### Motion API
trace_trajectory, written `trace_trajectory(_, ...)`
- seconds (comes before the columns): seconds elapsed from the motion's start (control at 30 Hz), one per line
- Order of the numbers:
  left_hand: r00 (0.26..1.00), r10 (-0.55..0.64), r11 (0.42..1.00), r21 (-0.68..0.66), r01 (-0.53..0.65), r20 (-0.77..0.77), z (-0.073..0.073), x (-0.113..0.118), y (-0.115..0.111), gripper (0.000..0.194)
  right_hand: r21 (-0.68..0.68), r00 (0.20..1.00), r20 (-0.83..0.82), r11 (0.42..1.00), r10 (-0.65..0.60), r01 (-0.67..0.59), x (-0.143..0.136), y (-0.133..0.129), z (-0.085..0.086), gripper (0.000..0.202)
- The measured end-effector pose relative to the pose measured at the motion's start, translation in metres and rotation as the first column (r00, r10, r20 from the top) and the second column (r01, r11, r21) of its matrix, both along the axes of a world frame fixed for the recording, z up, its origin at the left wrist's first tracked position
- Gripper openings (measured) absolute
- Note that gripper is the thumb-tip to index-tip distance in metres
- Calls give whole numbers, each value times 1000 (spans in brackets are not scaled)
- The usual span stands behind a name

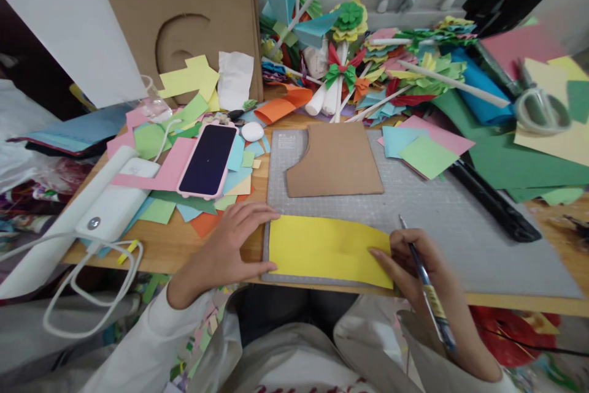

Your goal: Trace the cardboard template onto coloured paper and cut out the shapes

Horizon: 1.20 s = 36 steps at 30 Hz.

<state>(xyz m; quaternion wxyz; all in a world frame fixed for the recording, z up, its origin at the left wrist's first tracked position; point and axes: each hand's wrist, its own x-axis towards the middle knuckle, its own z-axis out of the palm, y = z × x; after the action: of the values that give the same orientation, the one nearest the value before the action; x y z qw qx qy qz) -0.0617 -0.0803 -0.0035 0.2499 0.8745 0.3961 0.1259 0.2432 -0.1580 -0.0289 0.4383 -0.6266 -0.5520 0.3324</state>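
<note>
A strip of yellow paper [322, 249] lies along the front of the grey cutting mat [483, 246], its right end slightly raised. At its left edge, my left hand [234, 240] has thumb and fingers spread apart, their tips touching the two left corners. My right hand [427, 273] grips a pen [427, 289], tip pointing away from me, while its thumb and fingers touch the strip's right end. Just beyond the paper sits a brown cardboard piece [338, 160] with a curved notch on its left side.
A phone [208, 160] and a white power bank [119, 197] with a cable lie on paper scraps at left. A black utility knife [499, 203] rests on the mat at right. Scissors [540, 102] lie behind it. Paper flowers [347, 19] and white sticks crowd the back.
</note>
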Motion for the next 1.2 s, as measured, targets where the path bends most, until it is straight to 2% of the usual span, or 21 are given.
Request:
trace_trajectory(0.2, 998, -68, 996, 50, 68, 8, -3, -2, 0, 57, 3, 999, -16, 999, -49, 49, -2, -2, -1, 23)
trace_trajectory(0.37, 956, -292, 948, 134, 289, 3, -7, -3, 4, 37, -5, 992, 91, 997, -82, 83, 0, -4, -2, 19)
trace_trajectory(0.47, 934, -356, 923, 144, 356, -21, -8, -3, 6, 31, -4, 987, 149, 998, -57, 58, 2, -3, -4, 16)
trace_trajectory(0.97, 935, -352, 928, 139, 345, 32, -6, -2, 7, 30, 25, 974, 218, 998, -59, 55, 1, 3, -11, 14)
trace_trajectory(1.2, 938, -347, 932, 124, 341, 26, -7, -3, 7, 31, 7, 985, 155, 997, -72, 71, 0, 2, -8, 15)
